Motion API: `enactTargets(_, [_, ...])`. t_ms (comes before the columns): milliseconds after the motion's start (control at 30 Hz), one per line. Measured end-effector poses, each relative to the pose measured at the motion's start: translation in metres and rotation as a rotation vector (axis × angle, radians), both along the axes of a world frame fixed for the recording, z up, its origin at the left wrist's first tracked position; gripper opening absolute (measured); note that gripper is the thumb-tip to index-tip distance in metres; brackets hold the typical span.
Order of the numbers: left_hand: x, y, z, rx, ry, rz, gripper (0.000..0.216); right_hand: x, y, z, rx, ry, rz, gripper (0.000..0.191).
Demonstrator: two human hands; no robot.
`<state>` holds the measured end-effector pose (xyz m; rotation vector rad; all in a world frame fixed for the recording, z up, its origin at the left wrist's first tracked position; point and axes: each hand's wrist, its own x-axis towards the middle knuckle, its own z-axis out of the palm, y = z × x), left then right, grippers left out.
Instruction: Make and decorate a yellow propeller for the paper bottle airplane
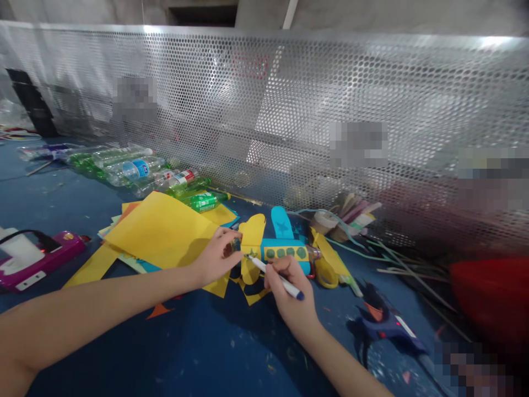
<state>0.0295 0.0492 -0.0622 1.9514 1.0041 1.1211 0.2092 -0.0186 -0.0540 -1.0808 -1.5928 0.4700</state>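
Observation:
A plastic bottle covered in blue and yellow paper (285, 242) lies on its side, with a row of dark circles along it. Yellow paper wings (253, 227) stick out near its left end, and a blue paper piece with a star (282, 222) stands behind it. My left hand (219, 255) grips the bottle's left end between thumb and fingers. In my right hand (291, 286) is a white marker (273, 273) with a blue end. Its tip meets the yellow paper at a small drawn star (250, 253). The fingers partly hide the bottle.
Yellow paper sheets (161, 226) are stacked at left, with several plastic bottles (136, 168) behind. A yellow tape roll (326, 275) and a blue glue gun (390, 325) lie at right. A purple power strip (61, 255) sits far left. A perforated metal panel (198, 82) stands behind.

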Motion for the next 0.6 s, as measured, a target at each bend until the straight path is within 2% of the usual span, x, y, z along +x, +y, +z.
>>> enactTargets(167, [0.0000,-0.0004,0.0007,-0.014,-0.019,-0.020,0.027,-0.0003,0.0002,-0.0012,-0.026,0.016,0.043,0.025])
enactTargets(367, [-0.0005,-0.0008,0.0025,-0.023,-0.005,-0.026,0.027,0.0015,0.0008,-0.0020,-0.002,0.007,-0.034,0.028])
enactTargets(600, [-0.0011,-0.0010,0.0035,-0.016,0.015,-0.023,0.027,0.0020,0.0008,-0.0009,-0.006,-0.010,-0.022,0.028])
